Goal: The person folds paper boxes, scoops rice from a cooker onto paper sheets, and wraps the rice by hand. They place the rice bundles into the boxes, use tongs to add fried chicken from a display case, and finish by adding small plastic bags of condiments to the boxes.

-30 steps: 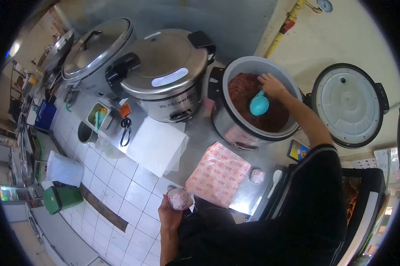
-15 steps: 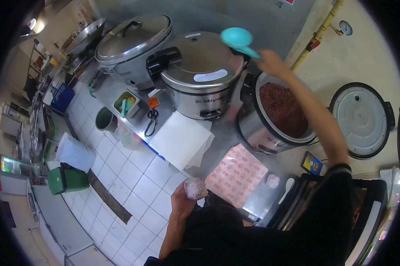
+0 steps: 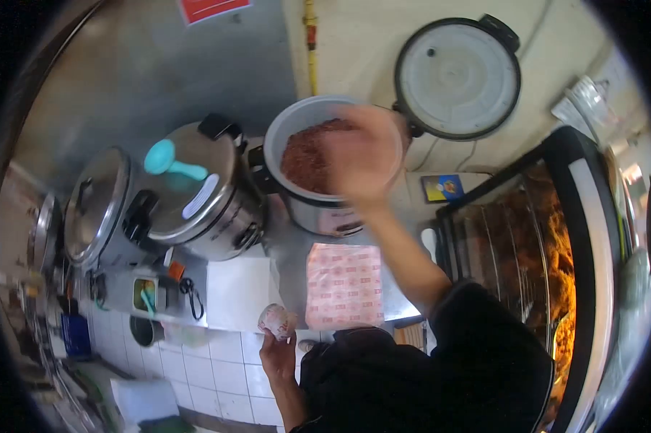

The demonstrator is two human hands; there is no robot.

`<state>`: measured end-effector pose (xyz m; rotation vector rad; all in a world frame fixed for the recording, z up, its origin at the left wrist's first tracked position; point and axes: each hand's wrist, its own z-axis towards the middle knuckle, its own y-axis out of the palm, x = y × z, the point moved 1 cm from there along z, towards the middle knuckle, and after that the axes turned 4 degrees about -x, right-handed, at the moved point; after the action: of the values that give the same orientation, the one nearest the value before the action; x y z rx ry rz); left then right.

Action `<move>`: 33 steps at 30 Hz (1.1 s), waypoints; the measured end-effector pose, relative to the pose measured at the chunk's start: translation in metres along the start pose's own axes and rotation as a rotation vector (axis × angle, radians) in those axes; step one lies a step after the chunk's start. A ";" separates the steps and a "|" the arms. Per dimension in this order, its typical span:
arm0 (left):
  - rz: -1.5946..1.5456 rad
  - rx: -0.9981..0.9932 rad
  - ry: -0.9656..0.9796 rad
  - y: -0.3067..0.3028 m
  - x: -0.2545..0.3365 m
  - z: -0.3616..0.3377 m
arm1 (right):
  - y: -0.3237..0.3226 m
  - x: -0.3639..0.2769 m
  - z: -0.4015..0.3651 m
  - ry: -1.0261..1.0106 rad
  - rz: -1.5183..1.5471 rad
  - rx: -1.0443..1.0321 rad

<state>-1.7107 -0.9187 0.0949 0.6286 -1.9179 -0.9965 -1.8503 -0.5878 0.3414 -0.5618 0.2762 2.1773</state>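
Head view shows the left grip (image 3: 276,355) closed around a wrapped bundle (image 3: 275,322), held up by the fingers just off the near edge of the counter (image 3: 291,249). Beyond this grip and slightly left lie white sheets (image 3: 237,294), with black-handled scissors (image 3: 190,297) farther left; a stack of pink printed wrappers (image 3: 345,289) lies to its right. The right grip (image 3: 361,155) is blurred above an open cooker (image 3: 325,215) of reddish-brown food (image 3: 302,160); whether it is released or clenched, I cannot tell. Well to the left of that grip, a turquoise ladle (image 3: 161,156) rests on the metal lid (image 3: 168,213) of a closed cooker (image 3: 228,234). Beyond the right grip, to its right, stands a raised round lid (image 3: 459,79).
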 end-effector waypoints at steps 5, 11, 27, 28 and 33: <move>-0.007 0.094 -0.125 0.025 0.001 0.030 | -0.249 0.196 -0.071 0.657 0.070 0.732; 0.311 0.002 -0.131 0.071 0.000 0.038 | -0.366 0.413 0.023 0.847 0.643 0.435; 0.098 0.174 0.097 0.068 -0.004 0.010 | -0.225 0.295 0.252 0.417 -0.083 -0.051; 0.070 0.200 0.102 0.067 -0.004 0.005 | -0.179 0.274 0.257 0.390 -0.045 -0.206; 0.019 0.224 0.159 0.041 -0.008 -0.019 | 0.047 0.224 0.154 0.040 -0.064 -0.825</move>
<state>-1.6918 -0.8978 0.1318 0.7916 -1.9035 -0.7028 -2.0540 -0.4041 0.3675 -1.0387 -0.6464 2.1607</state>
